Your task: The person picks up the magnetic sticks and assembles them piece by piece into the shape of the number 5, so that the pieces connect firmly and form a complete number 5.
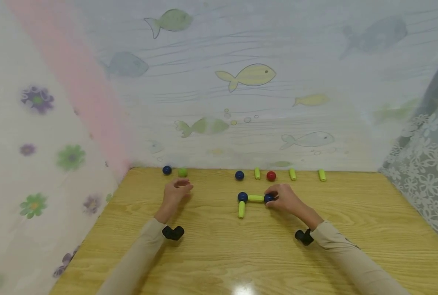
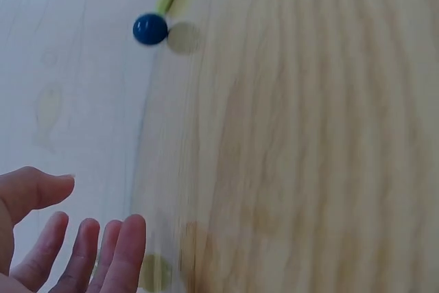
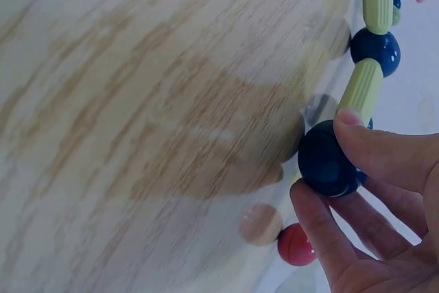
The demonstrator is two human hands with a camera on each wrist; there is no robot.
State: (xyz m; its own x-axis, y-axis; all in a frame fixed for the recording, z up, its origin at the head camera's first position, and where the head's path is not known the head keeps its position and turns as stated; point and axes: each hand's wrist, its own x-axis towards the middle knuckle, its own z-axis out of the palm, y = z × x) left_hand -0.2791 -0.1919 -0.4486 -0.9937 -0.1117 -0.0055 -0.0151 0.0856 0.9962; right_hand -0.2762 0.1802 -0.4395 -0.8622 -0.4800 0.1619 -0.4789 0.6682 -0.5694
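Looks like a home-type rm, maybe a kid's corner; exact kind unclear. Pale fish-print backdrop [image 1: 241,47] across top ctr of frame, flower-print sheet [image 1: 45,168] w/ pink band [image 1: 65,65] at L, white floral lace [image 1: 429,180] at R edge, wood-grain tabletop [image 1: 211,254] along btm.

balls [image 1: 242,197]: blue, red, green | rods [image 1: 256,198]: lime | tabletop [image 1: 211,258]: tan, wood-grained | sleeves [image 1: 139,256]: beige | backdrop [image 1: 196,102]: pale, fish-printed
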